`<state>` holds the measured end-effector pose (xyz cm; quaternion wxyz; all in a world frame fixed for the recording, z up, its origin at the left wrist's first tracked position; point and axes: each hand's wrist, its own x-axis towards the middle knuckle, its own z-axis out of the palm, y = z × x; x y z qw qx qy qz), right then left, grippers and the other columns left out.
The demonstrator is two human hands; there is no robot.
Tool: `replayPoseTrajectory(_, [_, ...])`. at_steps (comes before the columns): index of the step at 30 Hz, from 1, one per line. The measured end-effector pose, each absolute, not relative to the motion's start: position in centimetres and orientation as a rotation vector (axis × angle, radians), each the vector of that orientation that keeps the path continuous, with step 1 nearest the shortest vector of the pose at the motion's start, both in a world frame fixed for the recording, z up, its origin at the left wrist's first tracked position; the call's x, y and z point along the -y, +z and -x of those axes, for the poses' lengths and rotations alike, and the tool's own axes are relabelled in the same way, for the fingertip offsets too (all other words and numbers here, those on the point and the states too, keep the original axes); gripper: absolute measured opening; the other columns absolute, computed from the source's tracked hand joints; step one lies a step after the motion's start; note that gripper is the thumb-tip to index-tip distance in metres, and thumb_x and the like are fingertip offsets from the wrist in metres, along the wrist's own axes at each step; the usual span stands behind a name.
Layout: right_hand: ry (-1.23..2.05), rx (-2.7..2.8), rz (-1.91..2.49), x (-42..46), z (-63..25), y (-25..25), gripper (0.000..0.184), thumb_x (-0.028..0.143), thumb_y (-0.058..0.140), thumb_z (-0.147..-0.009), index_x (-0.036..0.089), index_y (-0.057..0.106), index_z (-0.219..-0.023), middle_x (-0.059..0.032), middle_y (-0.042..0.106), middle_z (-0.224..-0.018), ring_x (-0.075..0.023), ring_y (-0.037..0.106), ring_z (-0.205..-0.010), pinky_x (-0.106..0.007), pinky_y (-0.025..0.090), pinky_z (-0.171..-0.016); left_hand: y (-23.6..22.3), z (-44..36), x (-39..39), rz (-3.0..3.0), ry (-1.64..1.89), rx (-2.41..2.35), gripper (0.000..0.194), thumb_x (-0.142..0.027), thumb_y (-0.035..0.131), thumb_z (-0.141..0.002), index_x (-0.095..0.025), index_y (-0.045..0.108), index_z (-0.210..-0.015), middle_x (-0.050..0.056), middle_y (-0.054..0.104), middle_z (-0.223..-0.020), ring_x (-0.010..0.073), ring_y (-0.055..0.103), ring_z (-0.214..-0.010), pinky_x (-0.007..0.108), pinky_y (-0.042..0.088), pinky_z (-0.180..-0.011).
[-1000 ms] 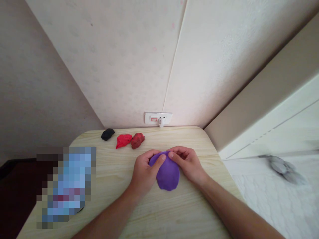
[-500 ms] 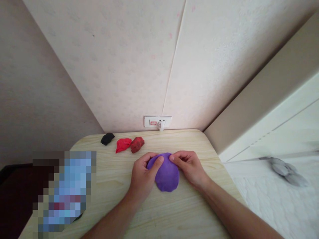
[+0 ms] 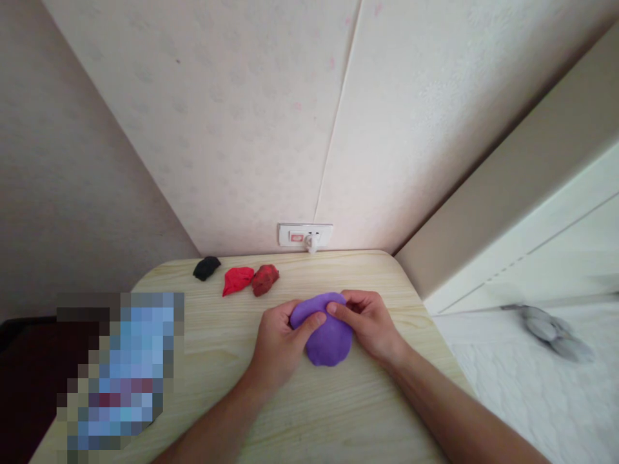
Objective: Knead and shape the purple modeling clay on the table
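A flattened purple sheet of modelling clay [image 3: 329,341] is held between my two hands above the wooden table. My left hand [image 3: 281,340] grips its left edge, thumb on top and fingers behind. On the upper right edge, my right hand [image 3: 366,319] pinches the clay the same way, its thumb tip close to the left thumb. The far edge of the sheet bends up over the thumbs, and the near part spreads out roughly round. Most of the fingertips are hidden behind the clay.
Toward the back left of the table [image 3: 217,406] lie a black lump [image 3: 207,268], a bright red lump [image 3: 238,281] and a dark red lump [image 3: 265,280]. A blurred-out blue item [image 3: 130,361] rests at left. The wall carries a socket [image 3: 305,235] with a plug.
The far edge of the purple clay has been bent over toward me. Both thumbs have come closer together, and the sheet has shifted slightly to the right.
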<state>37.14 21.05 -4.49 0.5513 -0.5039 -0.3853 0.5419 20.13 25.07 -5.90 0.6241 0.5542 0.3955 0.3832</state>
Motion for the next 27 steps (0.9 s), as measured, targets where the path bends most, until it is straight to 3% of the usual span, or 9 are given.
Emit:
replayPoseTrajectory(3, [1.278,0.877,1.190,-21.05,-37.18,-4.64,0.028,0.040,0.088,-0.071,0.014,0.078,-0.074,-0.0014,0.072,-0.064,-0.0094,0.055,-0.051,-0.021,0.043,-0.050,-5.71,-20.23,-25.10,-1.214,0.878,-0.876,0.032,-0.042,0.077,-0.078,-0.012,0.078,-0.089,0.006,0.072,-0.077,0.0154,0.060,-0.066,0.024,0.048,-0.060])
replayPoseTrajectory(8, [1.334,0.942,1.175,-20.97,-37.25,-4.61,0.029,0.039,0.086,-0.075,0.015,0.078,-0.089,-0.0018,0.073,-0.076,-0.0113,0.059,-0.062,-0.023,0.048,-0.061,-5.77,-20.16,-25.13,-1.246,0.866,-0.882,0.033,-0.044,0.076,-0.080,-0.012,0.076,-0.077,0.003,0.065,-0.066,0.0122,0.053,-0.058,0.022,0.043,-0.054])
replayPoseTrajectory(13, [1.351,1.007,1.199,-20.76,-37.27,-4.49,0.030,0.038,0.086,-0.075,0.012,0.072,-0.070,0.0032,0.058,-0.061,-0.0071,0.045,-0.053,-0.020,0.035,-0.051,-5.88,-20.12,-25.01,-1.330,0.823,-0.878,0.035,-0.046,0.074,-0.081,-0.013,0.072,-0.070,0.000,0.056,-0.060,0.0095,0.046,-0.055,0.020,0.035,-0.049])
replayPoseTrajectory(19, [1.271,0.924,1.220,-20.76,-37.11,-4.34,0.037,0.041,0.085,-0.074,0.013,0.065,-0.063,0.0041,0.053,-0.055,-0.0068,0.039,-0.050,-0.021,0.029,-0.046,-5.77,-20.41,-25.05,-1.135,0.844,-0.777,0.031,-0.042,0.078,-0.078,-0.013,0.075,-0.089,0.004,0.069,-0.076,0.0150,0.062,-0.068,0.023,0.049,-0.062])
replayPoseTrajectory(25, [1.230,0.947,1.253,-20.76,-36.70,-4.22,0.035,0.046,0.084,-0.075,0.013,0.073,-0.080,0.0006,0.063,-0.065,-0.0091,0.048,-0.055,-0.021,0.039,-0.052,-5.91,-20.35,-25.09,-1.135,0.904,-0.842,0.028,-0.041,0.079,-0.077,-0.013,0.073,-0.079,0.002,0.066,-0.069,0.0122,0.056,-0.061,0.021,0.045,-0.055])
replayPoseTrajectory(27, [1.206,0.953,1.246,-20.76,-36.71,-4.13,0.035,0.046,0.083,-0.075,0.013,0.073,-0.074,0.0015,0.061,-0.061,-0.0084,0.046,-0.053,-0.021,0.038,-0.051,-5.87,-20.29,-25.08,-1.146,0.914,-0.855,0.029,-0.041,0.078,-0.077,-0.013,0.073,-0.079,0.001,0.064,-0.068,0.0119,0.055,-0.060,0.021,0.044,-0.054])
